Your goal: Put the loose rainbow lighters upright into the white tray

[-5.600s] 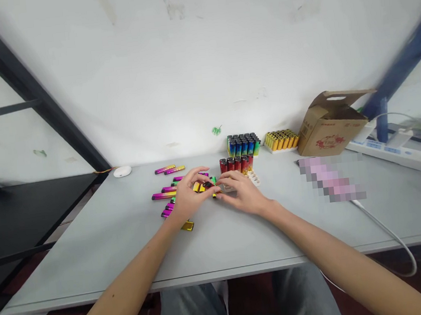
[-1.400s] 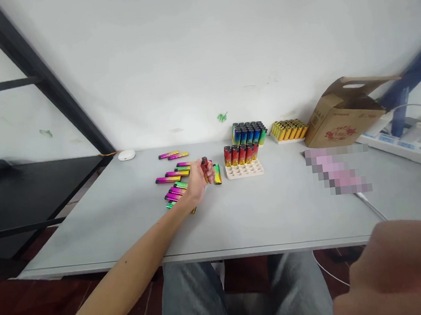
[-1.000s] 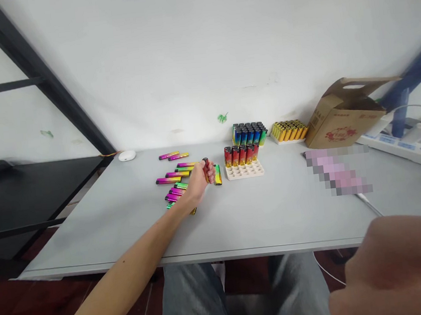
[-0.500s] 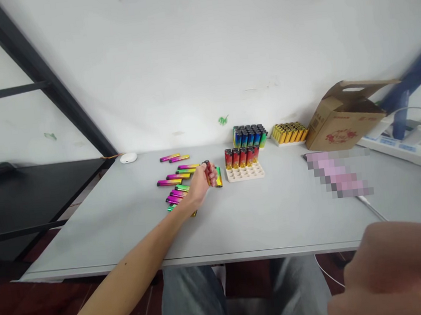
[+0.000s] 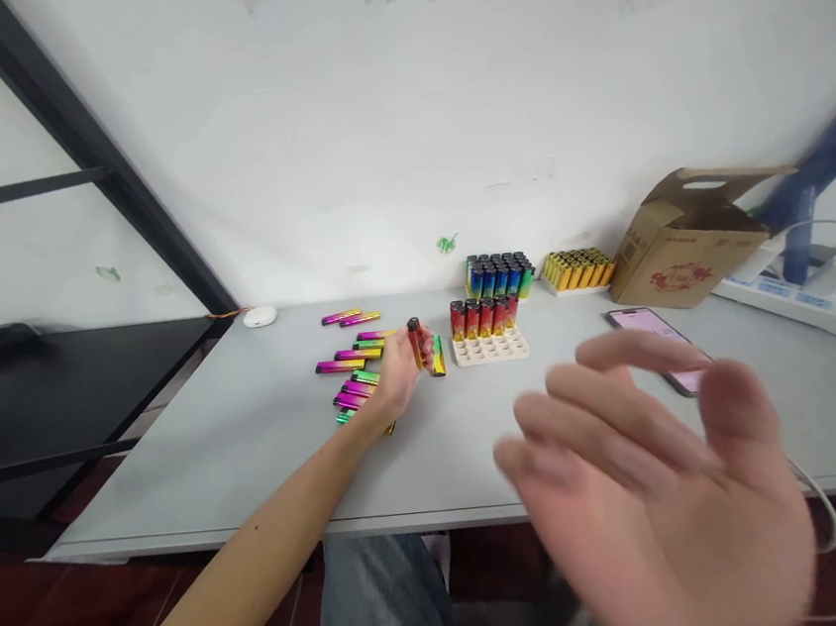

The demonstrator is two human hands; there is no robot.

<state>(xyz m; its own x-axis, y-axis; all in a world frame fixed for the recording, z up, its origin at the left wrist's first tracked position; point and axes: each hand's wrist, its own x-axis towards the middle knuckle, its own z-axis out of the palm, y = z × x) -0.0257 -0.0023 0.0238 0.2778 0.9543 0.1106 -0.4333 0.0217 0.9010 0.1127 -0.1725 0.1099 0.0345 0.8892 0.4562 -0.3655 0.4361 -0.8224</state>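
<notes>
My left hand rests on the grey table and is closed around a red-and-orange lighter held upright. A green-and-yellow lighter lies just right of it. Several pink, green and gold lighters lie scattered to the left of the hand. A white tray holds a row of red lighters along its back edge. My right hand is raised close to the camera, blurred, palm open with fingers spread, holding nothing.
Behind the tray stand a block of blue-green lighters and a tray of yellow lighters. An open cardboard box, a phone, a power strip and a white cable are on the right. A small white case sits far left.
My right hand has risen from the lower right corner into the middle of the view and spread its fingers. The left hand keeps holding the red lighter in the same place.
</notes>
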